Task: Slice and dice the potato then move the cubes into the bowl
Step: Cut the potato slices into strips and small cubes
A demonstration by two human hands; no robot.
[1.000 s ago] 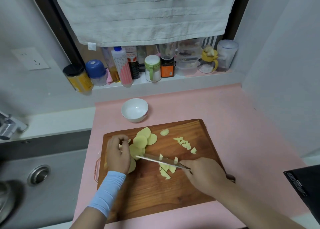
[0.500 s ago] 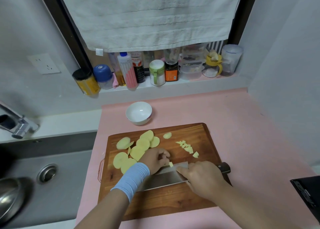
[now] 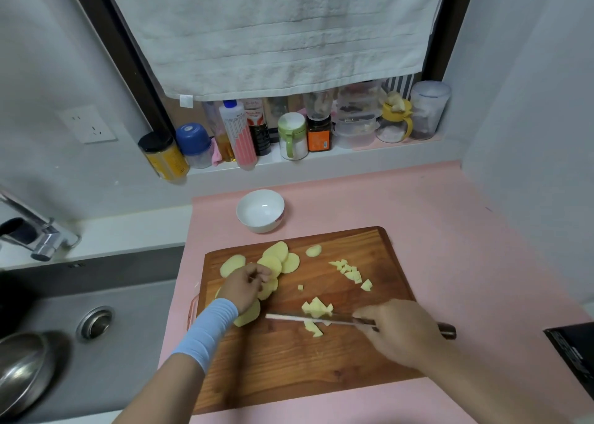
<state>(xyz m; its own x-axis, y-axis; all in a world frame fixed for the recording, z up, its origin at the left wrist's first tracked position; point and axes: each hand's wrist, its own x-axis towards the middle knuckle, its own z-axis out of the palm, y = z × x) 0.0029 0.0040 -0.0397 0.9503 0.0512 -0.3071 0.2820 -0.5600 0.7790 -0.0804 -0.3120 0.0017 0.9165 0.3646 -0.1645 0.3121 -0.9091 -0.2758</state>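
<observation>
The left hand [image 3: 247, 284] has left the blade, where it steadied pieces half a second ago, and gone back to the potato slices [image 3: 279, 260]. Its fingers are curled, tips down on the top rounds as if pinching one loose. Most of the slices fan out just beyond those fingertips, and a few more lie under the palm and wrist. One small round sits apart, further out and to the right.

Right of those fingers the knife [image 3: 308, 318] now stands on its edge and shows only as a thin line, where before its broad side faced up. The fresh cubes [image 3: 316, 309] lie against it on both sides. That batch looks finished, so I judge the next step to be dragging more slices under the blade.

The right hand [image 3: 398, 333] is closed round the knife handle, the dark butt poking out past its knuckles. An older heap of cubes [image 3: 352, 271] lies beyond these fingers, further up the cutting board [image 3: 289, 365].

The potato is pale yellow, moist-looking, cut into thin, uneven rounds; the cubes are small and ragged, more chips than dice. The white bowl [image 3: 257, 227] waits past the left fingertips, off the board, with no potato in it.
</observation>
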